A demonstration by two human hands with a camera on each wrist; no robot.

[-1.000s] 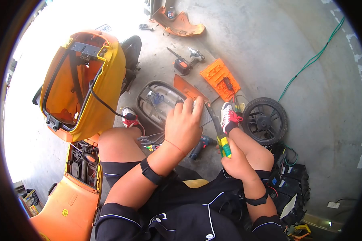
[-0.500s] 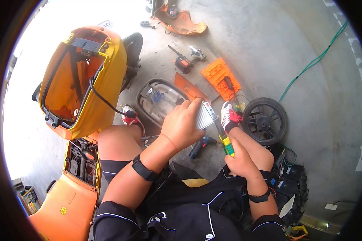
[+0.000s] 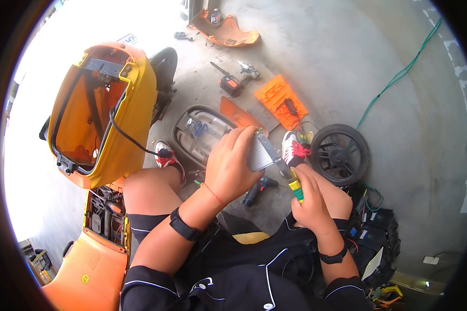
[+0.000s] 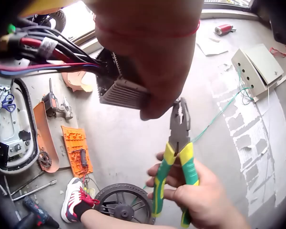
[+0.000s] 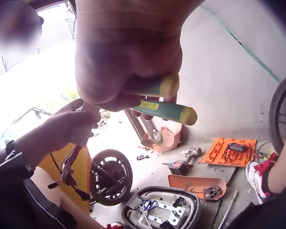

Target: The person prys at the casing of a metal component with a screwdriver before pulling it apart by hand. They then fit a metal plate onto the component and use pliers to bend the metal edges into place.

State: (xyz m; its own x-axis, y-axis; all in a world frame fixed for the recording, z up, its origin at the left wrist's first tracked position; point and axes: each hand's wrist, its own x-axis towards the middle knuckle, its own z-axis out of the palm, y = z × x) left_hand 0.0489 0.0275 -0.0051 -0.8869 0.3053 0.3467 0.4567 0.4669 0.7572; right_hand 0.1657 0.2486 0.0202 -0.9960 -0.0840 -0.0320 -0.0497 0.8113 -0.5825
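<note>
My left hand (image 3: 230,161) grips a finned metal box (image 3: 261,155), its ribbed side facing up past the fingers. A bundle of wires (image 4: 40,45) comes out of one end of the box in the left wrist view. With my right hand (image 3: 310,203) I hold pliers (image 4: 180,129) by their green and yellow handles, fingers wrapped round them. The head of the pliers points at the box's edge, its tips right beside my left fingers. In the right wrist view the pliers' head is hidden behind my hand.
Near my feet lie a grey oval seat base (image 3: 179,129), an orange panel (image 3: 281,101), a wheel (image 3: 340,154) and a drill (image 3: 257,191). A cordless tool (image 3: 231,84) lies farther off. The yellow-orange scooter body (image 3: 140,103) stands at left, batteries (image 3: 371,228) at right.
My left hand has lowered slightly and turned the box, so its ribbed side shows more. My right hand keeps hold of the pliers, shifted slightly, their head staying near the box's edge.
</note>
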